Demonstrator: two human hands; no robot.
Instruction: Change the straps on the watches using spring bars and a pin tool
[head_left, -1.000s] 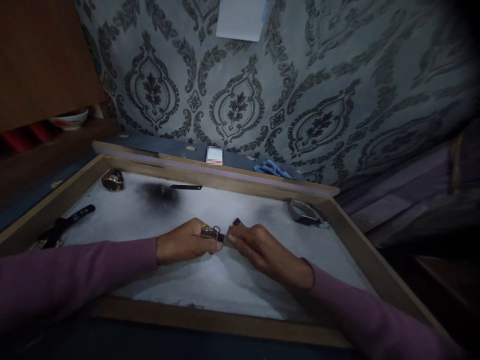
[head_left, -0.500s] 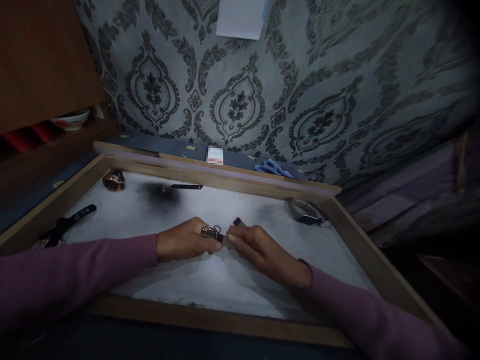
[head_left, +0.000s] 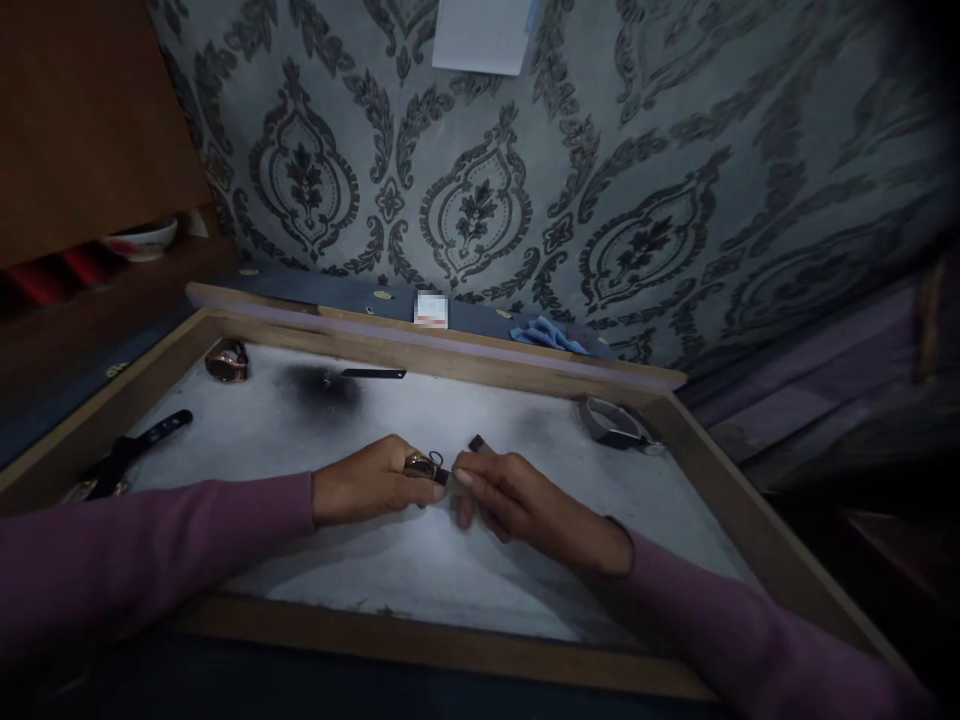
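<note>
Wristwatch (head_left: 421, 467) over the tray (head_left: 442, 645) centre, gripped by the left hand (head_left: 375, 483) at 9 o'clock, apparent strap (head_left: 442, 477) pinched by the right hand (head_left: 521, 500) at 3, probably wants its case kept steady.

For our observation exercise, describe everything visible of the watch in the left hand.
The watch has a dark face and gold-toned, metallic-looking case, partly hidden by the left hand gripping it over the white surface. A dark ring shows at its edge, and a dark strap section runs toward the right hand. Dial details are unclear.
</note>
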